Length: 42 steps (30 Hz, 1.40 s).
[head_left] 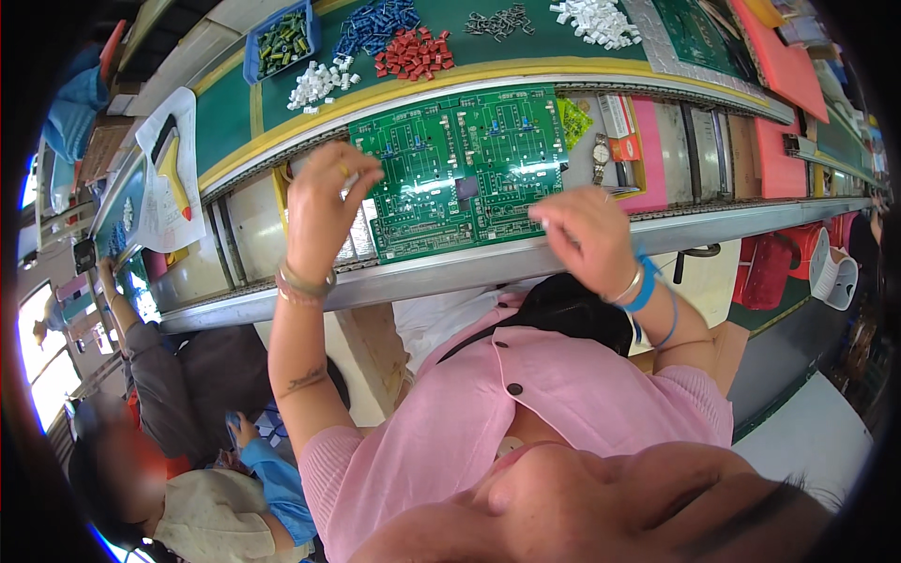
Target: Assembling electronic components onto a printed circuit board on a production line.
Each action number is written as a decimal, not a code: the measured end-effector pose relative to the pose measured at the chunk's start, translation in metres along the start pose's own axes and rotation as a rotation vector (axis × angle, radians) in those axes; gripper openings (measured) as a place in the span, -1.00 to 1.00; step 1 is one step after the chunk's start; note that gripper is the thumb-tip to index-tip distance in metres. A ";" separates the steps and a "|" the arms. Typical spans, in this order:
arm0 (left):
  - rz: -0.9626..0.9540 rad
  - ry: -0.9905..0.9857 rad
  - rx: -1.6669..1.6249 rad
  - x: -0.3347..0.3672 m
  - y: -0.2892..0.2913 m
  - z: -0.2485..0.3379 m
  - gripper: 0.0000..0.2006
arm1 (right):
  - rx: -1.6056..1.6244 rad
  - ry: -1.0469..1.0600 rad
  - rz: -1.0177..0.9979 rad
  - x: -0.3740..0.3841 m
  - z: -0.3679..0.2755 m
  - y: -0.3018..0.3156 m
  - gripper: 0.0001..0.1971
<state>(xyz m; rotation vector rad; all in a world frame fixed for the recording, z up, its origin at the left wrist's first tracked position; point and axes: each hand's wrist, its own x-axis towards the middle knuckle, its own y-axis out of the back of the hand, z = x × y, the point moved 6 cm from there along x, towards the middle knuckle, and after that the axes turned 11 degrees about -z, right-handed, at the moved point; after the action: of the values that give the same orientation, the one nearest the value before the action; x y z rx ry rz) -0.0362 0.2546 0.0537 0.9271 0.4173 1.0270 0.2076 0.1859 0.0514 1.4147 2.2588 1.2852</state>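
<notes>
Either side of green PCB [443, 183], L hand [322, 199] & R hand [597, 235] are half-curling, contents unclear; PCB's lying flat betw. them, red parts [413, 54] sitting beyond it, prob. for quick reach.

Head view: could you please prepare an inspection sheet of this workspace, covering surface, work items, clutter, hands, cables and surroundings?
Surface: green shelf beyond a metal rail.
Work items: green circuit board; red parts and blue parts piled on the shelf.
Clutter: wristwatch right of the board; yellow-handled tool on paper, at left.
Hands: left hand at the board's left side, right hand at its lower right; whether either holds a part cannot be told.
Cables: corded blue wristband on the right wrist; cord's far end not seen.
Surroundings: another person at lower left.
</notes>
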 end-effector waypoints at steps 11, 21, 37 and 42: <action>0.113 -0.018 0.425 0.088 -0.023 -0.041 -0.89 | -0.051 0.137 -0.034 0.145 0.095 -0.020 -0.89; 0.121 -0.030 0.441 0.081 -0.019 -0.045 -0.91 | -0.193 0.058 -0.127 0.166 0.083 -0.032 -0.89; -0.033 0.205 -0.102 -0.029 -0.035 0.006 -0.85 | 0.059 -0.020 -0.092 0.073 0.037 -0.001 -0.85; -0.050 0.116 0.163 -0.029 -0.039 0.013 -0.85 | 0.283 -0.173 -0.034 0.046 0.064 -0.002 -0.82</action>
<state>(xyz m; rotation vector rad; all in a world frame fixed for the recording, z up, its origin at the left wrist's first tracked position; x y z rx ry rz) -0.0202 0.2162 0.0258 1.0001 0.6251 1.0151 0.2175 0.2589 0.0230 1.5025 2.4031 0.8205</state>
